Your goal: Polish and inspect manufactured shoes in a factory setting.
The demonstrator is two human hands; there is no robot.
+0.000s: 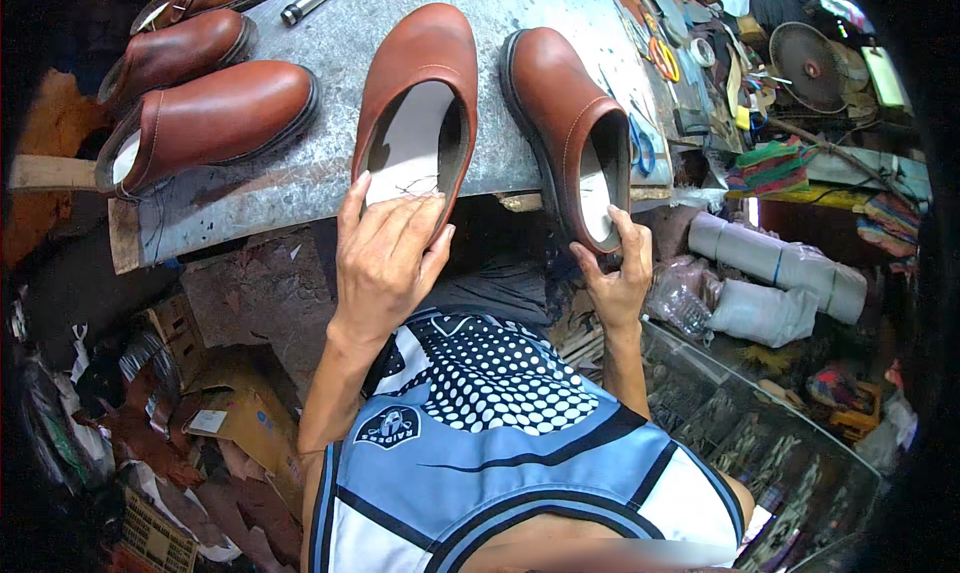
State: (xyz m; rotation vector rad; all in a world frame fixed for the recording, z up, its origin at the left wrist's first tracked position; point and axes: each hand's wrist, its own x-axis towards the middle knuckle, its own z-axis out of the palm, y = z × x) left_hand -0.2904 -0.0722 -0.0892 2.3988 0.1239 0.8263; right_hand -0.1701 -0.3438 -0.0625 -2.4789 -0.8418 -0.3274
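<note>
A reddish-brown leather clog with a pale insole is held by my left hand. The fingers of that hand lie over the rear opening, pressed to the insole, with the thumb along the heel side. Thin dark threads show on the insole by the fingertips. To the right, a matching clog with a dark sole leans slightly, its toe on the table. My right hand pinches its heel rim between thumb and fingers. Both heels project past the table's near edge.
The worn metal-topped table carries more brown clogs at left and a metal-and-black cylindrical tool. Orange-handled scissors and blue-handled scissors lie at right, near a fan. Wrapped rolls and a cardboard box sit lower down.
</note>
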